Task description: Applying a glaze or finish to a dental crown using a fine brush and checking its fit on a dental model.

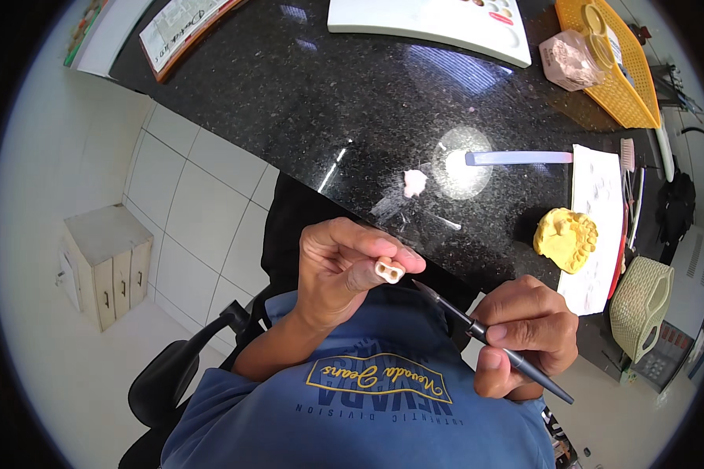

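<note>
My left hand (344, 262) pinches a small white-and-brown dental crown (389, 270) between thumb and fingers, its hollowed side facing up. In my right hand (528, 336) is a slim black-handled brush (451, 311) with a metal collar and a dark pointed tip. That tip is just right of the crown, apart from it. Both hands are in front of my blue shirt, by the near edge of the dark speckled counter (352, 102). A yellow dental cast (567, 240) rests on the counter beyond my right hand, partly on a white paper towel (598, 187).
A pinkish lump (414, 184) and white smears lie on the counter. A bluish strip (520, 158) reaches the towel. Farther off are a white palette (430, 25), a jar of pink powder (572, 62), a yellow basket (630, 86) and a toothbrush (627, 155). A woven basket (641, 309) stands right.
</note>
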{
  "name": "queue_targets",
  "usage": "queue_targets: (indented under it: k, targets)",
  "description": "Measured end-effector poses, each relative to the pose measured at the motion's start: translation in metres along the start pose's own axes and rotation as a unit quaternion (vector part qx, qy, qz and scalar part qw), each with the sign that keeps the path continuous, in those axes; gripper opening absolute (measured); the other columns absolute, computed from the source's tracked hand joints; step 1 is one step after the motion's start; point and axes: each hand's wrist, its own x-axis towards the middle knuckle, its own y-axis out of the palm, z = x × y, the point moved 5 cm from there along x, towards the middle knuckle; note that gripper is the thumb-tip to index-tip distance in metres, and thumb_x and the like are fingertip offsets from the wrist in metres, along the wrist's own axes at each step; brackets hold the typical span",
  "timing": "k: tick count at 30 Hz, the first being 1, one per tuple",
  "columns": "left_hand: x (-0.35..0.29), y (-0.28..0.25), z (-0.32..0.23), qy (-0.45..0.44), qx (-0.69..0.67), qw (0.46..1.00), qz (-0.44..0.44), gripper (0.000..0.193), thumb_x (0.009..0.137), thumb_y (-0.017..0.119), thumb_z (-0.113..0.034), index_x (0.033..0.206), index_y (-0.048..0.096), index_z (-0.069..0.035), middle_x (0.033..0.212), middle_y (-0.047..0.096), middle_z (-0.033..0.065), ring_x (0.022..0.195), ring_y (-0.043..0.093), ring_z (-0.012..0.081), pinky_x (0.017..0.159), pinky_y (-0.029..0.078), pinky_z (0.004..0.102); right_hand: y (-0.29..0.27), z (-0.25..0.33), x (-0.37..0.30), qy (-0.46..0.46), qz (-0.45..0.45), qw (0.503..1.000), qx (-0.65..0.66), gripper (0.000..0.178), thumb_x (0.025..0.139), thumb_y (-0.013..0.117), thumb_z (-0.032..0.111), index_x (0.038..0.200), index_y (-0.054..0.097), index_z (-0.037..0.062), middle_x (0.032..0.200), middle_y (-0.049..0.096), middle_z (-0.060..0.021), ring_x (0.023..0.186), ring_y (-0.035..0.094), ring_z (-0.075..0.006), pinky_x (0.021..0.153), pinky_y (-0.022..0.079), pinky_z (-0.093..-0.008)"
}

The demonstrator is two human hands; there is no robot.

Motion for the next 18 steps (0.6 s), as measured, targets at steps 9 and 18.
queue_targets:
  k: [9, 18]
  targets:
    - [0.0023, 0.0007, -0.002, 0.011, 0.025, 0.999, 0.022, 0.014, 0.081, 0.064, 0.001, 0.094, 0.06, 0.004, 0.09, 0.066, 0.0224, 0.088, 0.066, 0.0289, 0.077, 0.056, 0.0361, 0.003, -0.0014, 0.0023, 0.007, 0.018, 1.0, -0.004, 0.02, 0.063, 0.071, 0.002, 0.077, 0.057, 0.0048, 0.067, 0.06, -0.0069, 0.055, 0.062, -0.0183, 0.047, 0.051, -0.0268]
    - [0.0023, 0.0015, -0.0024, 0.007, 0.03, 0.999, 0.018, 0.013, 0.081, 0.065, 0.0, 0.092, 0.061, 0.004, 0.09, 0.065, 0.0236, 0.087, 0.067, 0.0287, 0.077, 0.056, 0.0356, 0.0036, -0.0021, 0.0027, 0.008, 0.033, 0.999, -0.007, 0.021, 0.062, 0.071, 0.001, 0.077, 0.057, 0.005, 0.067, 0.06, -0.0073, 0.055, 0.062, -0.0178, 0.047, 0.051, -0.0264]
